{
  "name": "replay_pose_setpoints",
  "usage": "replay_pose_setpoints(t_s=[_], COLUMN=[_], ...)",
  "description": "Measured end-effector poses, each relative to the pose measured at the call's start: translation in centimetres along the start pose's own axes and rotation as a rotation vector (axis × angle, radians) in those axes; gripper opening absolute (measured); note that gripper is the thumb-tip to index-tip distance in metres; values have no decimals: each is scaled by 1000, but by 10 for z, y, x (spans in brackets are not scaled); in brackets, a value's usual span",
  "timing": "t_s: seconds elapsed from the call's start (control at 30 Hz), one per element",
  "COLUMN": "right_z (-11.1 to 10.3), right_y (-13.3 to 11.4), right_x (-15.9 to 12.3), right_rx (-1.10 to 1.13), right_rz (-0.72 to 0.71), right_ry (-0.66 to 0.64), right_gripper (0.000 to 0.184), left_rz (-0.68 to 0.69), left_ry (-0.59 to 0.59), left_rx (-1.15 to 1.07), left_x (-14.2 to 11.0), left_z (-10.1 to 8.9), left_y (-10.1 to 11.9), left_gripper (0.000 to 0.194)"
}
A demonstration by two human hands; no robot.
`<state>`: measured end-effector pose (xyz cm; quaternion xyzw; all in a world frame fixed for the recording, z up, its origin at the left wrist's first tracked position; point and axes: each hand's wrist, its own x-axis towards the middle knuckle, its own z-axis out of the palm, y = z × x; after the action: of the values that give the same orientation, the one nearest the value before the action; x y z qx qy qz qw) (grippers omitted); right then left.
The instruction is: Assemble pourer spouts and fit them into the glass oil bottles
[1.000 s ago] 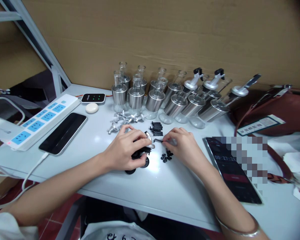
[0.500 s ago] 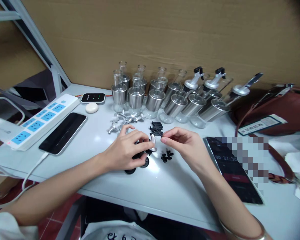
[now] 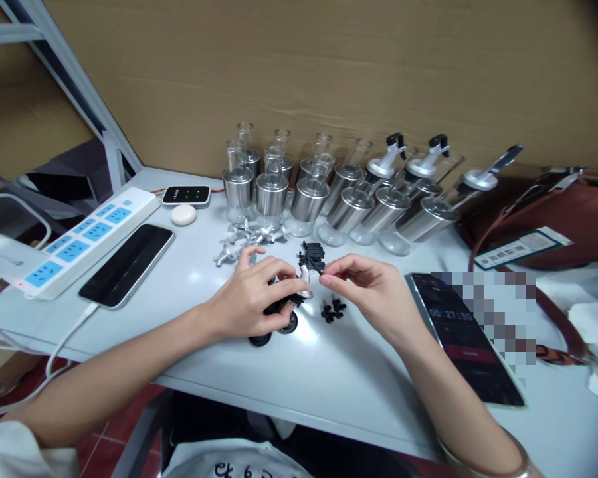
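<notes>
My left hand is closed around a silver pour spout, whose metal end shows past the fingertips. My right hand pinches a thin black strip between thumb and index finger, its tip close to the spout. Just behind lies a row of similar black levers. Small black plugs are clustered on the table between the hands. Under the left hand, black rings lie partly hidden. Loose silver spouts form a heap beyond the left fingers.
Several glass bottles with steel sleeves line the back, some topped with spouts. At left are a power strip, a phone and a white round case. A tablet and a brown bag lie right.
Both hands stay in nearly the same place. The black strip in my right hand has shifted very slightly.
</notes>
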<state>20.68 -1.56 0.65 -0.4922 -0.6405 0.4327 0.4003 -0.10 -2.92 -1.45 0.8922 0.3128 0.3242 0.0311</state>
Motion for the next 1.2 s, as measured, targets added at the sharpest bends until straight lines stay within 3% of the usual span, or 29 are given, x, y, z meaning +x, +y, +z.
replay_pose_setpoints(t_s=[0.87,1.03,1.2], right_z=[2,7,13], right_y=[5,8,11], right_x=[-1,-5,-9], right_rx=[-14,-116,-272], right_rz=[-12,-151,-296], right_ry=[6,-18,-39], right_gripper=[12,34,42], left_rz=[-74,-77,-89], left_ry=[-68,-9,18], left_rx=[-12,20,43], left_x=[-3,-3,-4], left_z=[4,4,5], left_y=[-2,-3,-4], left_gripper=[24,22,22])
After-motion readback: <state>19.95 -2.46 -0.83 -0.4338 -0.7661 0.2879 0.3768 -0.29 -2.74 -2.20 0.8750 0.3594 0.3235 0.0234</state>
